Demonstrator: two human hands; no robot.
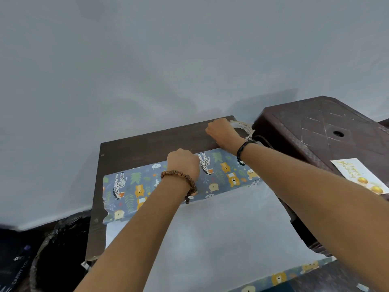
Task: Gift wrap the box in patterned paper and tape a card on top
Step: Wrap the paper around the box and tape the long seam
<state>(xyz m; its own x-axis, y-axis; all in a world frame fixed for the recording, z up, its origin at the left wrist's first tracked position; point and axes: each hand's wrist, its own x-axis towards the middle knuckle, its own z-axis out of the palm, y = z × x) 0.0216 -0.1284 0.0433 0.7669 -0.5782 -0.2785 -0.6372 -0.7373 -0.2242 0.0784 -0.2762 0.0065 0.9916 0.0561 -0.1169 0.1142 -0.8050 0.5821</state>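
Note:
Blue animal-patterned wrapping paper (134, 186) lies on a dark wooden table (147, 142), its far flap folded over so the print shows. The white underside of the paper (221, 228) spreads toward me. The box is hidden under the paper. My left hand (183, 163) rests curled on the folded flap's far edge. My right hand (223, 132) grips a roll of clear tape (244, 127) at the table's back right corner. A white card (360, 175) with gold lettering and gold balls lies on a brown plastic stool (315, 127) to the right.
A plain grey wall rises right behind the table. The stool stands against the table's right side. At the lower left are a black plastic bag (61, 249) and a dark printed bag (14, 268) on the floor.

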